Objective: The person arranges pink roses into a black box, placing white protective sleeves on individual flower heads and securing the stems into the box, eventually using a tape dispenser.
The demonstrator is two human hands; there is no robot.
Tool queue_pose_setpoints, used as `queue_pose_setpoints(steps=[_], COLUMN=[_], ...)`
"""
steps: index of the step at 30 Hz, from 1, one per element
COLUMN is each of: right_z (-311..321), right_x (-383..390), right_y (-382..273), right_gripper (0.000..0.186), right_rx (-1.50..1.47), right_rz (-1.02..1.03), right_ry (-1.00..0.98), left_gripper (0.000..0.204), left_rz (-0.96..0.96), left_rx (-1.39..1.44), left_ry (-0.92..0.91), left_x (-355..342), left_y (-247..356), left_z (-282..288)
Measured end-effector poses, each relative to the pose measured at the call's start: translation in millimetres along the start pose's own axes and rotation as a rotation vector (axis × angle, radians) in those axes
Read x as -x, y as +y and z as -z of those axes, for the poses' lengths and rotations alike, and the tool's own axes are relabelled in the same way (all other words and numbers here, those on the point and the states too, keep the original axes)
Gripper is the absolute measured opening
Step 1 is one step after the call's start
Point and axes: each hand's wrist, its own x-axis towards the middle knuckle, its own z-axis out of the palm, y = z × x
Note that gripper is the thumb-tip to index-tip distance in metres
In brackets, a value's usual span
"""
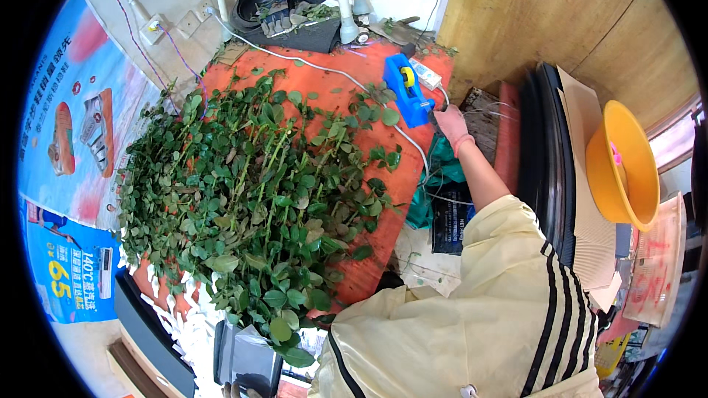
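Note:
My right hand [453, 127], in a pink glove, reaches to the near end of a blue tape dispenser [403, 96] with a yellow roll in it. Its fingers are bunched together against that end; whatever they pinch is too small to make out. A large heap of leafy green stems [243, 177] covers much of the orange-red tabletop [380, 250] to the left. Dark fingertips [240, 391], apparently of my left hand, just show at the lower edge beside a grey tray-like box [247, 357]; most of that hand is cut off.
A white power strip [425, 74] lies behind the dispenser, its cable [324, 66] crossing the table. A black container with grey gloves [276, 18] sits at the back. At right are stacked cardboard [594, 177] and a yellow basin [618, 177]. Green plastic [442, 166] hangs beside the table.

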Motion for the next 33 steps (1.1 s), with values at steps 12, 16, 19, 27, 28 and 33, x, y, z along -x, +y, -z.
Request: queue_pose_setpoints(steps=[12, 16, 19, 27, 28, 33], right_z=[45, 0, -64, -156, -157, -131], right_x=[126, 326, 466, 601, 601, 578], right_y=[-193, -262, -297, -327, -326, -332], right_gripper=[0.028, 0.037, 0.037, 0.024, 0.025, 0.039], right_rx=[0.656, 0.284, 0.092, 1.149, 1.057, 0.769], right_rz=[0.978, 1.9, 2.404, 2.461, 2.497, 2.38], right_ry=[-0.249, -0.648, -0.799, -0.773, -0.669, -0.318], left_gripper=[0.036, 0.038, 0.039, 0.052, 0.052, 0.051], left_rz=[0.095, 0.098, 0.09, 0.127, 0.118, 0.037], left_rx=[0.212, 0.193, 0.225, 0.291, 0.25, 0.104], left_ry=[-0.251, -0.138, -0.102, -0.147, -0.14, -0.15], left_x=[22, 15, 11, 10, 8, -8], left_y=[0, -5, -4, -9, -8, 1], left_z=[5, -6, -9, -2, -2, -9])
